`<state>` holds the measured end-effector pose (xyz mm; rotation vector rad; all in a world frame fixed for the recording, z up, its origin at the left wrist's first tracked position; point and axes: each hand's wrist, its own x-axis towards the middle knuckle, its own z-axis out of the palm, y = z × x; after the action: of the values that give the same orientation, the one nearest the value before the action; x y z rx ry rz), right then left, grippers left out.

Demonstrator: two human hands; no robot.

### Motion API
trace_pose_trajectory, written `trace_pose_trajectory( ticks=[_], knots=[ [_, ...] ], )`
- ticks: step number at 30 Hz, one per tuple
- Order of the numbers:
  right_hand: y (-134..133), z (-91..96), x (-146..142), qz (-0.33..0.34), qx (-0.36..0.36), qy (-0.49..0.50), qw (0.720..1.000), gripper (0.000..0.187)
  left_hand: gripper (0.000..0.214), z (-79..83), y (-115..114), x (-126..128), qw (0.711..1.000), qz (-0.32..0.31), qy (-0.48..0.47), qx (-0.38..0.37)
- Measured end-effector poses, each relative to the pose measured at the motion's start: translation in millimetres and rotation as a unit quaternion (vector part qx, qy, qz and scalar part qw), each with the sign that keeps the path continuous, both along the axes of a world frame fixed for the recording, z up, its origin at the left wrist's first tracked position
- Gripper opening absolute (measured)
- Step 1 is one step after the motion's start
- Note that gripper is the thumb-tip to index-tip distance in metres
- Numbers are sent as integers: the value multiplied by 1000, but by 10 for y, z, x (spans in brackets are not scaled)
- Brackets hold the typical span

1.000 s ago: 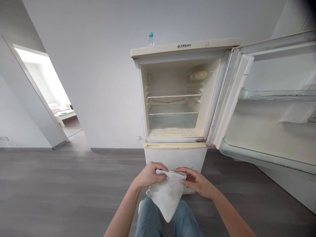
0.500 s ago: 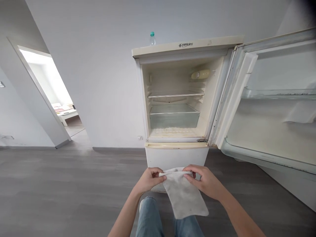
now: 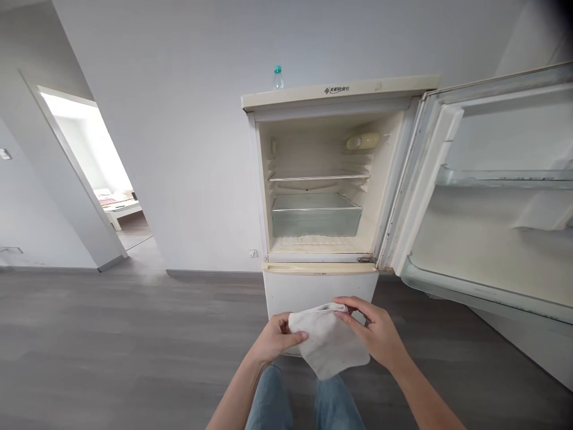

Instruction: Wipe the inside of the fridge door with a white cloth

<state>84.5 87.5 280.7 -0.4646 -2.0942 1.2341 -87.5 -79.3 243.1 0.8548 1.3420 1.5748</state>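
Both hands hold a white cloth [image 3: 326,343] in front of me, low in the view. My left hand [image 3: 278,337] pinches its left edge between thumb and fingers. My right hand [image 3: 375,331] grips its upper right corner, fingers curled over the fold. The cloth hangs folded, above my knees in blue jeans [image 3: 304,403]. Just beyond stands a small cream fridge [image 3: 322,286] whose upper door [image 3: 487,239] is swung wide to the right.
Inside the fridge are a wire shelf [image 3: 320,177] and a clear drawer [image 3: 316,218]. A plastic bottle [image 3: 278,77] stands on the fridge top. Grey wood floor [image 3: 111,346] spreads to the left. A doorway [image 3: 94,173] at the left leads into a bright room.
The cloth has been folded shorter: it hung long below my hands, and it is now a more compact bundle. My hands stayed close together in front of the fridge.
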Motion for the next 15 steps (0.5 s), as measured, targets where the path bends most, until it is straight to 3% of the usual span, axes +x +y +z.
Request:
trace_pose_trajectory(
  ticks=[4,6,9,12,15],
  knots=[
    [10,-145,-31,58,-143,64,986,51,28,24,-11,25,999,13,-31,38],
    [-36,-321,-74,153,-236,64,957,58,31,88,-34,50,997,18,-51,54],
    [-197,-672,-164,273,-316,-11,909,50,29,130,-52,85,991,49,-99,70],
    [-390,-936,-249,281,-333,-50,899,42,28,72,-38,87,978,115,-157,69],
    [-513,-996,-304,266,-364,-10,892,46,32,-12,-19,48,960,174,-215,42]
  ],
)
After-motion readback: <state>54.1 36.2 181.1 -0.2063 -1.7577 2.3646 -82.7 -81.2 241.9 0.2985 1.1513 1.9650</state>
